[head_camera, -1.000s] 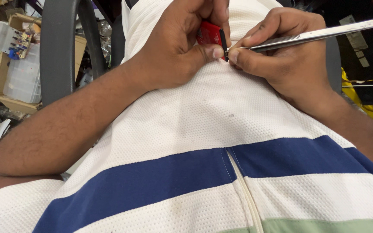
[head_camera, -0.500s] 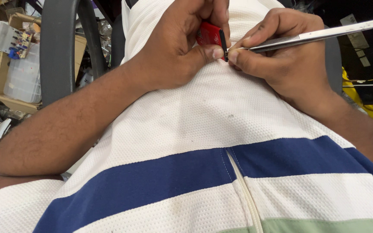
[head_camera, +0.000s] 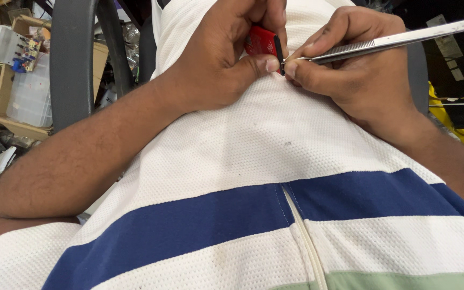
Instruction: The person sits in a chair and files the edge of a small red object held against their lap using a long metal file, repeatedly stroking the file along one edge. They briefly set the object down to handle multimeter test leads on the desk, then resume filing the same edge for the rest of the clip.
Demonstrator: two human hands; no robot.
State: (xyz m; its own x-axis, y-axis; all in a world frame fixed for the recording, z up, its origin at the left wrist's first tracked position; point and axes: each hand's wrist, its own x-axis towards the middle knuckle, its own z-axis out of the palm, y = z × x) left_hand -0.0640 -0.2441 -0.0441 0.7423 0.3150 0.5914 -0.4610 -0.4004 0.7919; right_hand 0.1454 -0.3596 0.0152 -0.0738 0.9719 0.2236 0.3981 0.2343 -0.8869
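My left hand (head_camera: pixel 226 59) pinches a small red flat part with a black edge (head_camera: pixel 264 42) between thumb and fingers, held against my white shirt. My right hand (head_camera: pixel 358 70) grips silver tweezers (head_camera: pixel 398 40) whose tips meet the black edge of the red part near my left thumb. The tweezers' handle runs off to the upper right. Both hands rest on my belly, close together and touching at the fingertips.
My white shirt with a navy stripe (head_camera: pixel 200 225) and a pale green band fills the lower view. A grey chair arm (head_camera: pixel 73 59) stands at the left. Behind it sits a cardboard box (head_camera: pixel 12 102) with a clear plastic case and a small circuit board. Yellow cable (head_camera: pixel 460 129) lies at right.
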